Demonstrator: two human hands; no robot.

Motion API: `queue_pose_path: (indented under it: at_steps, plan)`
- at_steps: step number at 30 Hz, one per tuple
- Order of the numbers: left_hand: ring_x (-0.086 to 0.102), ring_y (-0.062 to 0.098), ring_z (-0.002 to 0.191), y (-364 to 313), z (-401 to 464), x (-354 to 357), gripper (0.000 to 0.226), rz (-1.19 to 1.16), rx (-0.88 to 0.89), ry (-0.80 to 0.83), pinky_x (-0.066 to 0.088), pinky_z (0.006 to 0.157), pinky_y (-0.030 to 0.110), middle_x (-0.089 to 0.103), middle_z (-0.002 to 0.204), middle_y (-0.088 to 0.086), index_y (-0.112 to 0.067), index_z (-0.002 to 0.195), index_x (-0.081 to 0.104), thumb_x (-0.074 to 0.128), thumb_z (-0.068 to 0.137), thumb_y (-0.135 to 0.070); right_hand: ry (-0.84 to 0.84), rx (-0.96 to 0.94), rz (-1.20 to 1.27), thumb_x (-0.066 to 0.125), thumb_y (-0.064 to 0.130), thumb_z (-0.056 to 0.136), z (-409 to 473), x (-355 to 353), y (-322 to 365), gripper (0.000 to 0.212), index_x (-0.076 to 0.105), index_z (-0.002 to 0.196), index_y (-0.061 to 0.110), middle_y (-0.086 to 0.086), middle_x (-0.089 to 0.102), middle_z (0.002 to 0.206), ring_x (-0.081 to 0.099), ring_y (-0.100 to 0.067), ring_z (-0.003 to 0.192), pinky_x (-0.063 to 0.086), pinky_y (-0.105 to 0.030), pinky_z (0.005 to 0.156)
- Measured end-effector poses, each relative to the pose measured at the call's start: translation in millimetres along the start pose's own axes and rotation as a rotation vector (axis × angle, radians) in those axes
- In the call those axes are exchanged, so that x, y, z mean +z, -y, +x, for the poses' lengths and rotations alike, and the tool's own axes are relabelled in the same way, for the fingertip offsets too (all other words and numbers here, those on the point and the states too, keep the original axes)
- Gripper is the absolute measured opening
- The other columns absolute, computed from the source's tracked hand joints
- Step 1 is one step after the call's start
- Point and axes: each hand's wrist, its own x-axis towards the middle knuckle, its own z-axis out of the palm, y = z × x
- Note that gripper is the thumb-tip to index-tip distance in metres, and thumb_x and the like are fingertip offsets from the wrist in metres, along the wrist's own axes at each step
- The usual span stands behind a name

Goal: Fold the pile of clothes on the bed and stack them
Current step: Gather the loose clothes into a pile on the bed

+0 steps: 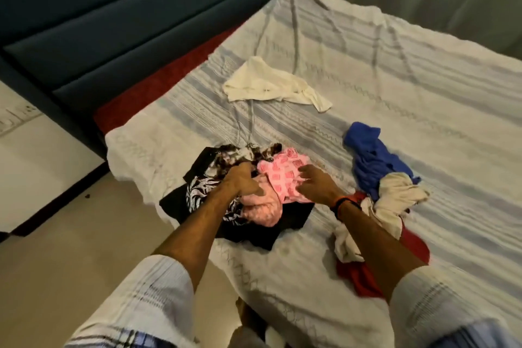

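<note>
Fingers of the left hand (pixel 243 183) curl into the pink patterned garment (pixel 279 178) and grip a bunched fold of it, while the right hand (pixel 316 182) hovers with loosely spread fingers touching the same cloth from the other side. Beneath both sets of fingers lies a black printed garment (pixel 197 195) on the bed (pixel 395 70). To the right of the fingers sit a blue garment (pixel 370 158) and a white-and-red heap (pixel 392 206); beyond them lies a cream cloth (pixel 268 85).
</note>
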Motion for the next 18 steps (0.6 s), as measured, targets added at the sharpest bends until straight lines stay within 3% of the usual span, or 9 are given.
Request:
queue_pose_path:
  at_steps: [5,11,15,18]
  plan:
    - [0.056,0.024,0.120,-25,30,36,0.070,0.001,0.087,0.046,0.042,0.096,0.025,0.057,0.134,0.008,-0.009,0.134,0.052,0.085,0.073,-0.023,-0.062,0.087,0.139,0.069,0.009,0.086,-3,-1,-30,0.047,0.052,0.129,0.010,-0.006,0.062,0.115,0.062,-0.024,0.107,0.051,-0.030,0.086]
    - [0.056,0.022,0.119,-91,49,94,0.062,-0.014,0.183,0.084,0.041,0.091,0.020,0.059,0.132,0.006,-0.013,0.130,0.055,0.082,0.076,-0.024,-0.175,0.183,0.220,0.067,0.009,0.086,-24,-31,-95,0.039,0.055,0.123,0.010,-0.002,0.063,0.108,0.063,-0.020,0.101,0.050,-0.029,0.084]
    - [0.058,0.020,0.116,-141,54,157,0.061,0.003,0.214,0.160,0.042,0.089,0.023,0.060,0.129,0.005,-0.011,0.128,0.056,0.084,0.076,-0.024,-0.244,0.268,0.282,0.063,0.006,0.083,-45,-50,-165,0.031,0.058,0.114,0.009,-0.005,0.065,0.103,0.063,-0.025,0.101,0.051,-0.039,0.092]
    - [0.059,0.020,0.115,-171,61,213,0.061,0.031,0.205,0.237,0.048,0.092,0.029,0.061,0.128,0.005,-0.011,0.128,0.056,0.084,0.075,-0.024,-0.288,0.337,0.321,0.063,0.004,0.081,-58,-62,-219,0.041,0.059,0.121,0.010,-0.006,0.066,0.106,0.063,-0.023,0.101,0.049,-0.031,0.090]
